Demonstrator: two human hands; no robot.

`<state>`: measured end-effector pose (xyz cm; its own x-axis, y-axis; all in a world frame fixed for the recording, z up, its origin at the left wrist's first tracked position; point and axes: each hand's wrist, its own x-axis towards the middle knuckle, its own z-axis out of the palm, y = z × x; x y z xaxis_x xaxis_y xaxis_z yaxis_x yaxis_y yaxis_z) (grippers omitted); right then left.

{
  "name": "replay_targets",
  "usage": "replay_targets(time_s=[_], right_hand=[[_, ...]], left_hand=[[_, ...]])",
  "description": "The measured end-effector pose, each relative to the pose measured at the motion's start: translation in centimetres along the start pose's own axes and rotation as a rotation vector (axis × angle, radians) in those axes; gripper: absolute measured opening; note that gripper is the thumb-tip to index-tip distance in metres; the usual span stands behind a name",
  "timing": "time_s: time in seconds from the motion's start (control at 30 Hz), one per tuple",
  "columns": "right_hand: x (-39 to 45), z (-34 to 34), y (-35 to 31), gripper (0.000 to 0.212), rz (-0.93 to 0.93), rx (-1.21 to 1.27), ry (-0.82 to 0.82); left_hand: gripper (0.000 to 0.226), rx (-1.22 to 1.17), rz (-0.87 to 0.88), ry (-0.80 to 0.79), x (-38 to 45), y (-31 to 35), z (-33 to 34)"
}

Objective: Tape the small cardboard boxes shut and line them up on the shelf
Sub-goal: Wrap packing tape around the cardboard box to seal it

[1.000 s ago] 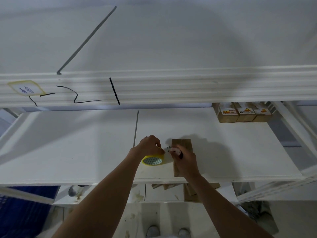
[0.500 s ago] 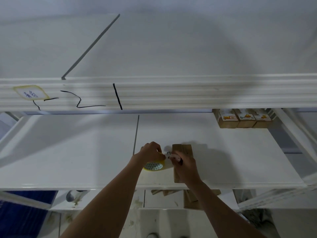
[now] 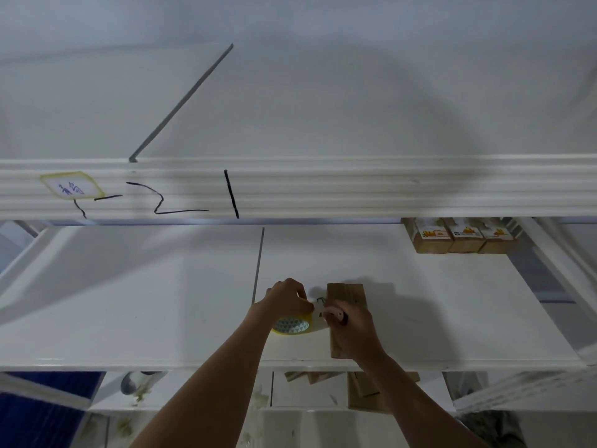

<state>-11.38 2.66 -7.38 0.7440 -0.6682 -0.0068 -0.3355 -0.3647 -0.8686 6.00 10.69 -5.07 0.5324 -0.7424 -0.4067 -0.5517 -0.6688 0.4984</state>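
A small brown cardboard box lies on the white shelf near its front edge. My left hand grips a yellow roll of tape just left of the box. My right hand rests over the box's near half and holds a small pink cutter at the box's left edge, close to the tape roll. A short stretch of tape seems to run from the roll to the box. Three labelled cardboard boxes stand side by side at the shelf's back right.
An upper shelf's ribbed front rail with black marker lines and a yellow-edged label overhangs the work area. White frame posts stand at right. More cardboard lies on the lower level below the shelf edge.
Both hands stay at the box with the tape and cutter. The view has tilted up a little, so everything sits lower in the frame. My right hand has shifted slightly over the box.
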Motion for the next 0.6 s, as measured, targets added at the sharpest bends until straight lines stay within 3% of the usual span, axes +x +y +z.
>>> replay_targets(time_s=[0.17, 0.3, 0.6], right_hand=[[0.0, -0.5, -0.3, 0.017, 0.059, 0.051, -0.033], [0.3, -1.1, -0.1, 0.012, 0.136, 0.105, 0.004], [0.6, -1.4, -0.1, 0.014, 0.192, 0.171, 0.120]], left_hand=[[0.018, 0.020, 0.006, -0.030, 0.0, 0.4, -0.2], [0.028, 0.179, 0.019, -0.077, -0.4, 1.5, -0.5], [0.030, 0.145, -0.009, -0.232, -0.2, 1.9, -1.4]])
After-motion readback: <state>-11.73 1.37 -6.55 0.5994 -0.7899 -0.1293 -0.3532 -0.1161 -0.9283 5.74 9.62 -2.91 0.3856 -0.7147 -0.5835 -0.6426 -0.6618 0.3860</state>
